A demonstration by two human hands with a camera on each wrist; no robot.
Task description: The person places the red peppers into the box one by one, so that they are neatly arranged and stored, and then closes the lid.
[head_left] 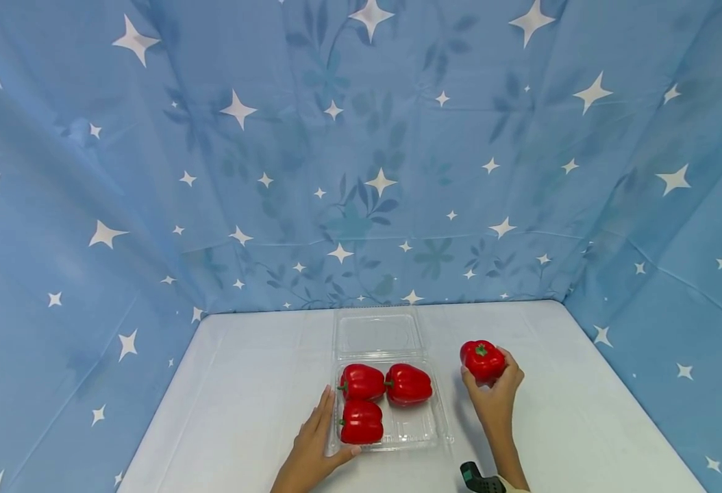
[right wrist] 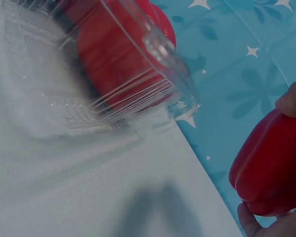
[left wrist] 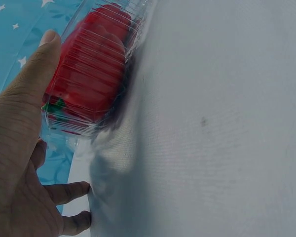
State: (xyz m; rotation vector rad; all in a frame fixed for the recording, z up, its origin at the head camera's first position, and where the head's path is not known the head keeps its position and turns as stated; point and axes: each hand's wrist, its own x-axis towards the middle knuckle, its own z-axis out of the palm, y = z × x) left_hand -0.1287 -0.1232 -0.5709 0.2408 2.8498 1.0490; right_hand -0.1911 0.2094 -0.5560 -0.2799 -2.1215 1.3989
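My right hand (head_left: 498, 397) grips a red bell pepper (head_left: 481, 361) to the right of a clear plastic clamshell container (head_left: 413, 428). The pepper's green stem faces the head camera, and in the right wrist view fingertips show at both ends of this pepper (right wrist: 274, 168). Three more red bell peppers lie in the container: one at the back left (head_left: 362, 381), one at the back right (head_left: 409, 385) and one at the front left (head_left: 362, 422). My left hand (head_left: 312, 445) rests at the container's left side, fingers straight along it and thumb at the front left corner.
The container's clear lid (head_left: 378, 333) lies folded back behind it on the white table (head_left: 244, 383). A blue curtain with stars (head_left: 349, 171) hangs behind the table and along both sides. A dark wrist strap (head_left: 481, 479) sits on the right forearm.
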